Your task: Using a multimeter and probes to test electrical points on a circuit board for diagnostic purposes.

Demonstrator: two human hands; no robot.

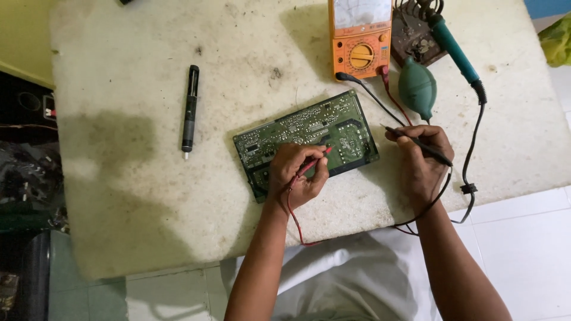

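On the stained white counter (pixel 148 196), the green circuit board (pixel 306 139) lay at the frame's centre, its long axis rising toward the upper right. Our left hand (pixel 297 175) rested on its lower edge, grip pinching the red probe (pixel 314 161). Our right hand (pixel 422 157), just right of the board, clasped the black probe (pixel 419 142), tip pointing left. No containers showed.

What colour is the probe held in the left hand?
Red: the left hand holds a red probe over the green circuit board, shown in the head view.
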